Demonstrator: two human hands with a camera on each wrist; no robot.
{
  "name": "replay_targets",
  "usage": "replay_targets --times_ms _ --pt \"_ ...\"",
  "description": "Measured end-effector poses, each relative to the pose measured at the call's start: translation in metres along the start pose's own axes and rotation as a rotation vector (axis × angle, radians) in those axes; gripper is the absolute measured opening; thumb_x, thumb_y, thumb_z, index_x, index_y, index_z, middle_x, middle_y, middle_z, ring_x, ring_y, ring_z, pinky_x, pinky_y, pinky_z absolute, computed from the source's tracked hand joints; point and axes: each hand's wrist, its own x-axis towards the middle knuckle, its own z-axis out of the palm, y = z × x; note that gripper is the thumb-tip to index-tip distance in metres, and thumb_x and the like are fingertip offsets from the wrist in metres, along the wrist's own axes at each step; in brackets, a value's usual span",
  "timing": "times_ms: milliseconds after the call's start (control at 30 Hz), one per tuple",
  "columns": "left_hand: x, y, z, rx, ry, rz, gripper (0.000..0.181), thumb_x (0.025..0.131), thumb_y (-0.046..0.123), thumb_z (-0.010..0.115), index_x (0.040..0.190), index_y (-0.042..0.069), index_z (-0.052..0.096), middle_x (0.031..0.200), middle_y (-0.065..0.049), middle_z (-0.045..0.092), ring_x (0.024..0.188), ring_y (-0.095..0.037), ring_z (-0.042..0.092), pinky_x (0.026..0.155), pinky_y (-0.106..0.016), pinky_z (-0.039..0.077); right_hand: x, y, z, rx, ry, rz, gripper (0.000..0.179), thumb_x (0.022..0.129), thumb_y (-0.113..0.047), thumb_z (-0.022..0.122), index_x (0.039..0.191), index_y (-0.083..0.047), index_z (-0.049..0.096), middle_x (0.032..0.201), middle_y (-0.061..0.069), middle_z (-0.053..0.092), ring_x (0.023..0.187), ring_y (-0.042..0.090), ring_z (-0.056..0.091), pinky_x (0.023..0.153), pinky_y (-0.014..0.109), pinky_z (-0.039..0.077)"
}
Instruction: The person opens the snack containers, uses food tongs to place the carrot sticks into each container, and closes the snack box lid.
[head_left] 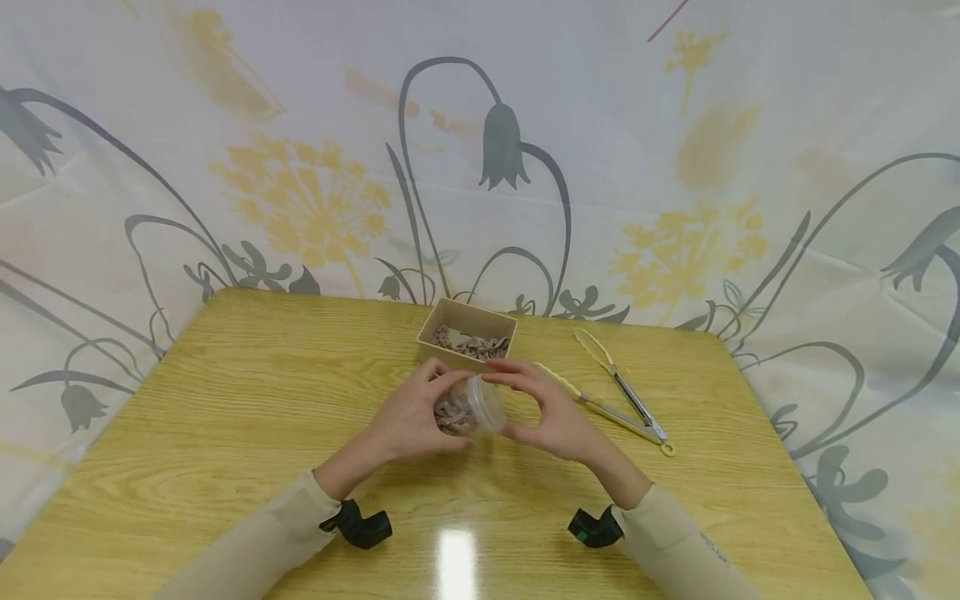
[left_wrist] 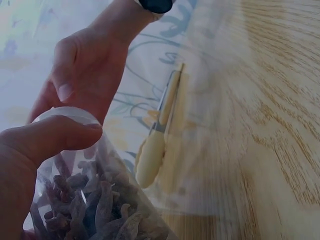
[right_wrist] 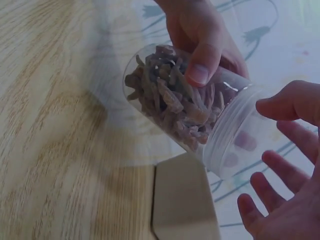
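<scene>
My left hand (head_left: 412,417) grips a clear plastic jar (right_wrist: 150,100) round its body, and the jar is tilted with its capped end toward the right. Brownish, shrivelled dried strips (right_wrist: 170,95) show through the wall. At the clear lid (right_wrist: 227,137) my right hand (head_left: 555,421) is spread, its thumb right at the lid's edge and the other fingers apart from it in the right wrist view. Just behind the jar stands a beige rectangular box (head_left: 468,315) with more of the same strips in it.
Tongs (head_left: 633,396) with cream tips and metal arms lie spread to the right of the hands, partly behind the right hand. The wood-grain table (head_left: 247,400) ends at a flower-printed cloth backdrop (head_left: 300,108). Each wrist carries a black device.
</scene>
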Motion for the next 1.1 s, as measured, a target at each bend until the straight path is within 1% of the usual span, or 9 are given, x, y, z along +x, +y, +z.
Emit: replay_targets --times_ms 200,367,467,600,700,800,933,1033,1100 --pt "0.0 0.001 0.001 -0.052 -0.036 -0.022 0.084 0.063 0.038 0.091 0.138 0.019 0.058 0.107 0.001 0.046 0.09 -0.017 0.049 0.074 -0.033 0.048 -0.001 -0.002 -0.001 0.068 -0.053 -0.033 0.064 0.079 0.005 0.066 0.141 -0.006 0.054 0.154 0.013 0.038 0.142 0.033 0.032 0.106 0.062 0.035" --pt "0.001 0.003 0.003 -0.048 -0.018 -0.028 0.085 0.062 0.039 0.092 0.138 0.019 0.059 0.107 0.001 0.046 0.089 -0.016 0.049 0.073 -0.032 0.048 -0.001 0.0 0.001 0.108 -0.048 -0.013 0.066 0.08 0.006 0.066 0.143 -0.005 0.052 0.151 0.013 0.042 0.134 0.033 0.042 0.099 0.059 0.046" --pt "0.002 0.005 0.004 -0.05 0.019 -0.016 0.085 0.06 0.037 0.094 0.136 0.018 0.06 0.106 0.001 0.046 0.089 -0.016 0.05 0.074 -0.032 0.049 -0.001 0.001 0.002 0.088 -0.011 0.025 0.062 0.084 0.001 0.067 0.144 -0.004 0.051 0.143 0.014 0.048 0.123 0.036 0.05 0.09 0.05 0.053" --pt "0.003 0.01 0.006 -0.035 0.077 0.005 0.084 0.059 0.035 0.095 0.134 0.017 0.062 0.106 -0.001 0.047 0.091 -0.017 0.052 0.076 -0.034 0.051 0.0 -0.001 0.004 0.048 0.052 0.143 0.052 0.094 -0.015 0.068 0.143 -0.005 0.053 0.13 0.014 0.056 0.107 0.035 0.057 0.081 0.037 0.054" --pt "0.004 0.012 0.006 -0.036 0.091 -0.003 0.084 0.059 0.036 0.095 0.133 0.017 0.061 0.108 -0.003 0.049 0.092 -0.018 0.052 0.077 -0.035 0.051 0.002 -0.004 0.004 0.023 0.073 0.205 0.049 0.098 -0.025 0.064 0.142 -0.007 0.054 0.127 0.012 0.058 0.105 0.03 0.059 0.082 0.037 0.054" --pt "0.005 0.013 0.006 -0.064 0.072 -0.03 0.085 0.06 0.036 0.095 0.135 0.017 0.06 0.11 -0.003 0.05 0.093 -0.019 0.053 0.077 -0.036 0.051 0.002 -0.002 0.002 0.015 0.061 0.166 0.051 0.098 -0.027 0.064 0.144 -0.007 0.052 0.135 0.014 0.054 0.116 0.031 0.056 0.089 0.046 0.054" --pt "0.006 0.011 0.004 -0.13 0.032 -0.062 0.086 0.061 0.034 0.095 0.138 0.017 0.059 0.11 -0.001 0.049 0.095 -0.018 0.052 0.08 -0.037 0.051 0.0 0.001 -0.002 0.068 0.005 0.034 0.058 0.094 -0.016 0.068 0.147 -0.003 0.047 0.15 0.017 0.042 0.135 0.035 0.042 0.1 0.06 0.045" --pt "0.005 0.009 0.004 -0.174 0.012 -0.073 0.085 0.062 0.032 0.095 0.138 0.017 0.059 0.11 0.0 0.048 0.096 -0.019 0.052 0.082 -0.038 0.05 -0.001 0.001 -0.006 0.075 -0.031 -0.028 0.06 0.089 -0.008 0.069 0.146 -0.004 0.049 0.153 0.014 0.041 0.137 0.034 0.039 0.101 0.06 0.043" --pt "0.005 0.009 0.003 -0.185 0.008 -0.071 0.085 0.062 0.031 0.095 0.137 0.016 0.059 0.109 0.0 0.047 0.096 -0.019 0.052 0.082 -0.038 0.05 -0.002 0.001 -0.006 0.063 -0.038 -0.033 0.06 0.087 -0.006 0.069 0.145 -0.005 0.052 0.151 0.013 0.043 0.135 0.032 0.042 0.099 0.058 0.046"
